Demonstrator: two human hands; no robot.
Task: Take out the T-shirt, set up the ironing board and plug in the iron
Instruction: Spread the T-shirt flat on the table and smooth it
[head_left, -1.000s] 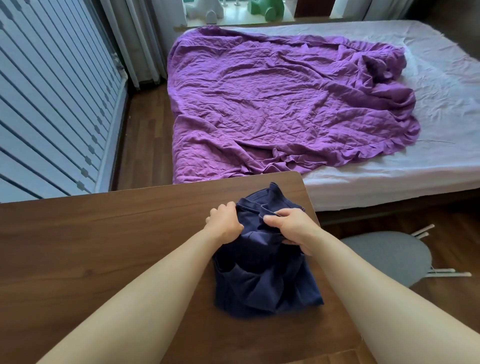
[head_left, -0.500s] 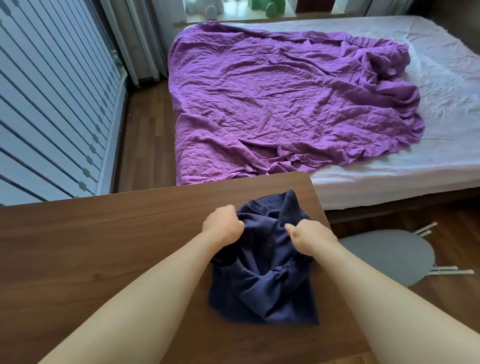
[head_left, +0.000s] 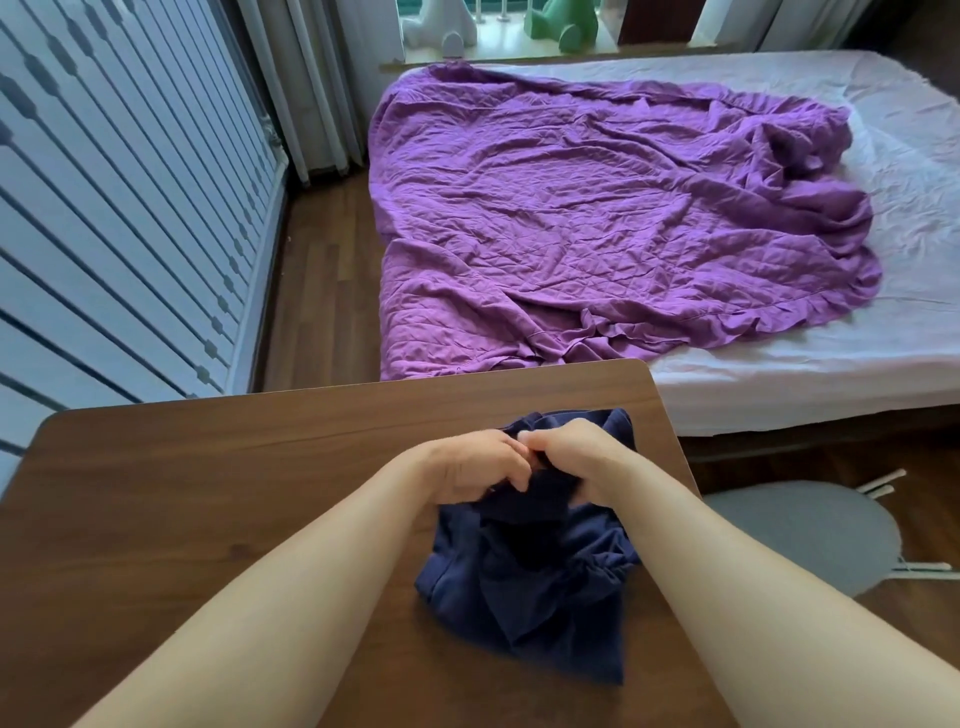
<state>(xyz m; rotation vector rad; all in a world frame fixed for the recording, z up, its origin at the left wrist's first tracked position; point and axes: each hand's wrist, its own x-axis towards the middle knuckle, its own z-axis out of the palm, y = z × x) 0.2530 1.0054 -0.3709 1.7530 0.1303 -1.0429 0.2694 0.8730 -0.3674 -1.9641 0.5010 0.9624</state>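
While both hands meet over it, the crumpled navy blue cotton T-shirt (head_left: 524, 587) lies bunched on the dark brown wooden table (head_left: 208, 493), close to the table's right edge and nearer its far right corner than the left side. Left hand (head_left: 470, 470) is curled shut, fingers pinching a fold of the navy fabric near the garment's far end. Right hand (head_left: 576, 460) is likewise closed, gripping the same raised bunch of cloth; the two hands touch each other at the knuckles. Most of the shirt spreads toward the table's near edge between the two bare forearms, wrinkled, with a gathered seam on its right side.

Off the table's right edge, on the brown wood floor (head_left: 322, 291), a grey oval padded ironing board (head_left: 800, 535) lies flat and folded, white metal legs (head_left: 924, 569) sticking out to its right. Beyond the table's far edge sits a bed with a white sheet (head_left: 914, 218), and a wrinkled purple quilted blanket (head_left: 597, 223) covers most of it. White slatted panel (head_left: 114, 218) runs along the left.
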